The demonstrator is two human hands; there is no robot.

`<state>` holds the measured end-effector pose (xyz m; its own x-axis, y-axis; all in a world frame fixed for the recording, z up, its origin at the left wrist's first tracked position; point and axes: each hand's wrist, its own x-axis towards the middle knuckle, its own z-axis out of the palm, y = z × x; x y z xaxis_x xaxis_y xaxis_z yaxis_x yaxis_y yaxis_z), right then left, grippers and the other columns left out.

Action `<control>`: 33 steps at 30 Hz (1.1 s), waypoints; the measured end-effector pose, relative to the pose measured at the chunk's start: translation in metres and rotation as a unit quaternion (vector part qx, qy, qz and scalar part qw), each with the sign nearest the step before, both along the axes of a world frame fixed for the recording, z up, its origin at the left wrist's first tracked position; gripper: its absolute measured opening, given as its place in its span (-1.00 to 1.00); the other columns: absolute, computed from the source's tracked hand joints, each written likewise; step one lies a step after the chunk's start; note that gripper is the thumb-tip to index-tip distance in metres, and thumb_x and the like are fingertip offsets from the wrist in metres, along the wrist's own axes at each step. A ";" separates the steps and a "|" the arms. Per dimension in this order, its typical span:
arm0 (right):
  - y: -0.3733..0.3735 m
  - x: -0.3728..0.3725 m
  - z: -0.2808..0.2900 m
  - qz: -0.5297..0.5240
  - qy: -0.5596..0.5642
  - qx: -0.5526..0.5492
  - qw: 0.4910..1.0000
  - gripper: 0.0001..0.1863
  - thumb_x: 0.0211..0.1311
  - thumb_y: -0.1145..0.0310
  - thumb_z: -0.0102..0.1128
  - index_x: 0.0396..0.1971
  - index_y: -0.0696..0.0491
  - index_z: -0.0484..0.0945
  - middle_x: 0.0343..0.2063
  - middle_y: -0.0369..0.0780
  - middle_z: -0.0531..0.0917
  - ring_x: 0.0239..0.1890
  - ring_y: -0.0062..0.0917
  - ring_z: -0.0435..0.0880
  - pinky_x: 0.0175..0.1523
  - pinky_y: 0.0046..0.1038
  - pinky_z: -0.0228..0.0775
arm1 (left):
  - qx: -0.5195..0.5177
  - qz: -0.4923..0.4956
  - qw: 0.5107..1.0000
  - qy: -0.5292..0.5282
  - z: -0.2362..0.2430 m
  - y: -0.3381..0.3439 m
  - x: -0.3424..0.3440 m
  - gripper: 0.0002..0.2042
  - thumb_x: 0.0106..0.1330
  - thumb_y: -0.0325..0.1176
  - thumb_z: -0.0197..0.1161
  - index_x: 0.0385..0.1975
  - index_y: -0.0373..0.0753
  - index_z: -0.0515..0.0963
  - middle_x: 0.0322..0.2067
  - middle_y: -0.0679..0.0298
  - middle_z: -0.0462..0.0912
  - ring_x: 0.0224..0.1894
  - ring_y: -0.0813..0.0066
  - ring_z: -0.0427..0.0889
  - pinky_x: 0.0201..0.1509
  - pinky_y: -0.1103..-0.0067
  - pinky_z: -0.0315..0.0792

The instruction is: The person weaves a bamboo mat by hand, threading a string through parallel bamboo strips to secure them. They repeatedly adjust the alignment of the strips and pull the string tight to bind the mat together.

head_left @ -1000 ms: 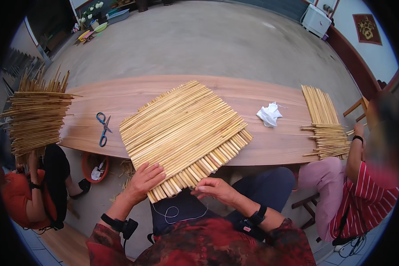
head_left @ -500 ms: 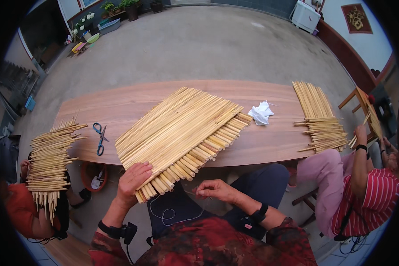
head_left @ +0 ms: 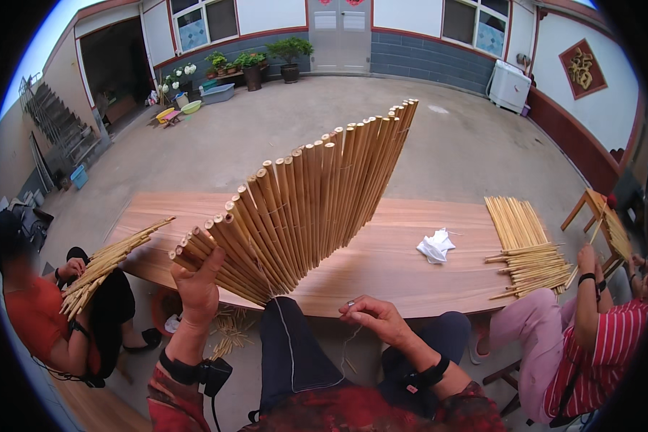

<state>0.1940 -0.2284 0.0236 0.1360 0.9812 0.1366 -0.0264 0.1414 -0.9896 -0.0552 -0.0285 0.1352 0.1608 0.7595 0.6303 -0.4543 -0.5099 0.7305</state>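
Observation:
A mat of straight, straw-coloured stalks (head_left: pixel 317 191) stands tilted up on the table's near edge, its cut ends facing upward. My left hand (head_left: pixel 198 288) is closed around its near left corner, thumb on the side toward me. A pale thread (head_left: pixel 291 360) comes off the mat's lower edge, drops across my dark trousers in a loop and rises to my right hand (head_left: pixel 376 317). That hand is pinched on the thread, apart from the mat; whether a needle is in it cannot be made out.
On the wooden table (head_left: pixel 324 288) lie a crumpled white cloth (head_left: pixel 435 246) and stalk bundles (head_left: pixel 525 248) at the right. A person in orange (head_left: pixel 43 309) holds stalks at the left; another in red stripes (head_left: pixel 597 324) sits at the right. Stalk scraps (head_left: pixel 230 333) litter the floor.
The mat, lying nearly flat before, has been raised on edge by my left hand, which now wraps its corner. The scissors are out of sight. The view has tilted upward.

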 end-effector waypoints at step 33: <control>0.134 -0.111 -0.006 0.081 0.084 -0.030 0.993 -0.79 0.45 0.33 0.05 -0.16 0.17 0.56 -0.27 -0.26 0.66 -0.24 -0.67 0.61 -0.10 -0.59 0.49 | -0.398 -0.067 0.909 -0.103 -0.152 -0.059 -0.023 -0.60 0.38 -0.50 0.19 0.20 -0.25 0.35 0.08 0.27 0.51 0.12 0.47 0.50 0.22 0.48 0.40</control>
